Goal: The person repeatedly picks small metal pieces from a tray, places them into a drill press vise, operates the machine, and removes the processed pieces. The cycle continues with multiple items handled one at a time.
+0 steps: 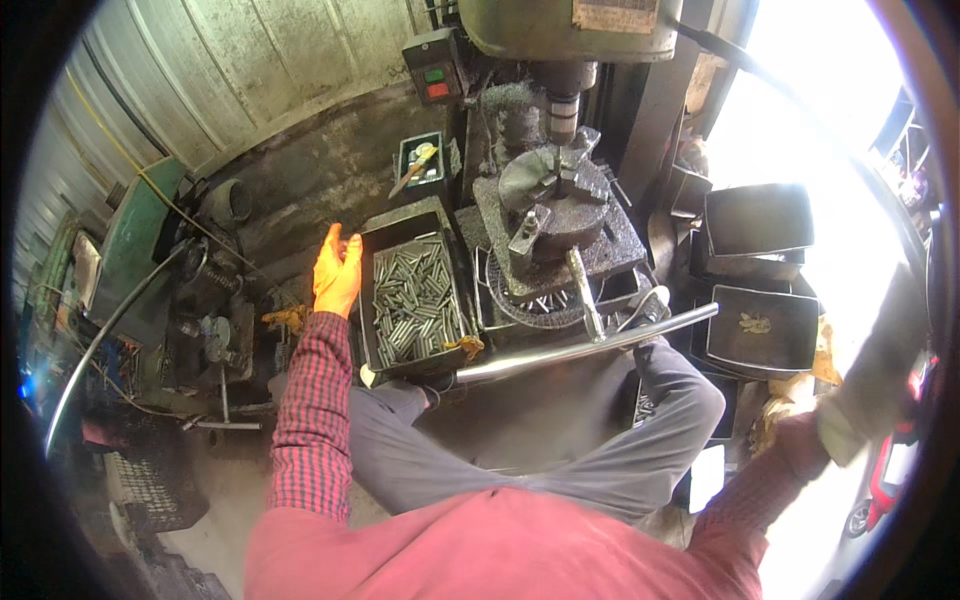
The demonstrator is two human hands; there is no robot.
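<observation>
My left hand, in an orange glove, is by the left rim of a dark metal tray. Its fingers are slightly apart and I see nothing held in them. Short metal pins lie heaped inside the tray. My right arm reaches out to the far right; the right hand is a dark, motion-smeared shape past a pale cuff, so its fingers cannot be made out. Ahead of me stands a drill press, its chuck above a round clamping fixture on the machine table.
A shiny metal bar crosses above my knees. Dark bins are stacked at right. A small green box with a brush sits behind the tray. A switch box hangs near the press. Green machinery stands left.
</observation>
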